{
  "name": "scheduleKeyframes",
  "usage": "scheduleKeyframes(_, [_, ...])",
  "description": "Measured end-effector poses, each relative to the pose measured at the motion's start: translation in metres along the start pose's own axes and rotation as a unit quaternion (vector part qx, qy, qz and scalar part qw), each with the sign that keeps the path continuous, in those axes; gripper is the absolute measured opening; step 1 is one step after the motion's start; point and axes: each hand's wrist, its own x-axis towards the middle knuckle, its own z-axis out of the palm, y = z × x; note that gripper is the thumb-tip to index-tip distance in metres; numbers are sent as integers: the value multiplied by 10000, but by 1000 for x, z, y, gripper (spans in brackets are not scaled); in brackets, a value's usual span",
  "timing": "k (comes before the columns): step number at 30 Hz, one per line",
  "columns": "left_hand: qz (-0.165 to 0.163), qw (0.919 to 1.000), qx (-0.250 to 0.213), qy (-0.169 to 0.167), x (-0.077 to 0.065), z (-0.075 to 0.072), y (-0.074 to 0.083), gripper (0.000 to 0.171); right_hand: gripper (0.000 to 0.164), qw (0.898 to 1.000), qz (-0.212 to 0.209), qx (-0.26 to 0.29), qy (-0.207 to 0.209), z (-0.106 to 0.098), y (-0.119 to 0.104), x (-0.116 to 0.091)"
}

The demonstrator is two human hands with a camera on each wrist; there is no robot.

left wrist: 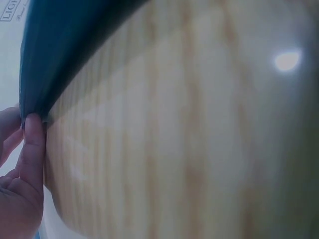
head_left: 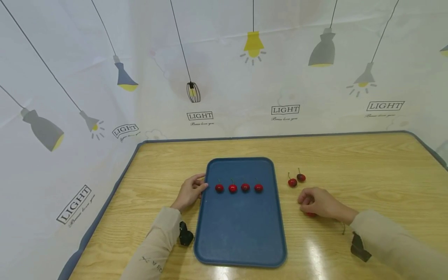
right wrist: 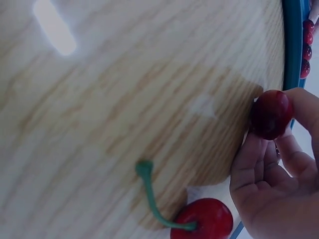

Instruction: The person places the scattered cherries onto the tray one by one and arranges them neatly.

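The blue tray (head_left: 241,229) lies on the wooden table with a row of several red cherries (head_left: 232,188) across its upper half. At its left rim my left hand (head_left: 190,193) pinches the edge; in the left wrist view, the thumb (left wrist: 33,132) meets the tray's side (left wrist: 55,55). Right of the tray, my right hand (head_left: 320,203) is low over the table. Between its thumb and fingers it holds a dark red cherry (right wrist: 271,114), seen in the right wrist view. A brighter cherry (right wrist: 202,220) with a green stem lies near that wrist.
Two stemmed cherries, one nearer (head_left: 292,182) and one farther (head_left: 301,177), lie on the table right of the tray, beyond the right hand. A black object (head_left: 185,234) is by the left wrist, another (head_left: 359,247) by the right. A lamp-printed white sheet (head_left: 231,77) backs the table.
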Motion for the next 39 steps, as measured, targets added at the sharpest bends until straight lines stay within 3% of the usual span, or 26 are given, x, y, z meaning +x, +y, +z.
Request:
scheduleKeyframes(4, [-30,9999,80,76,8,2,-16,41,10,10000,-35,62,-9,0,0,1])
scheduleKeyframes(8, [-32,9999,101,115,12,3,-22,41,10,10000,-31,88,4,1,0,2])
scheduleKeyframes(15, [-58,9999,32,100,13,3,-22,42,11,10000,-18,25,51,1,-1,2])
scheduleKeyframes(19, [140,9999,-46,87,14,3,-26,41,11,10000,-31,-8,68,2,-3,2])
scheduleKeyframes(23, [86,9999,-6,53,4,2,-6,41,15,10000,-22,-10,46,1,-3,3])
scheduleKeyframes(24, [-68,10000,1,46,3,2,-3,42,16,10000,-29,-19,42,1,-3,3])
scheduleKeyframes(26, [-67,10000,-13,50,2,2,-2,42,18,10000,-62,-49,26,0,-3,3])
scheduleKeyframes(30, [-66,9999,28,91,13,4,-21,42,20,9998,-112,-144,35,0,-5,3])
scheduleKeyframes(39, [-97,9998,83,156,14,4,-24,41,20,9994,-201,-263,132,-1,-6,4])
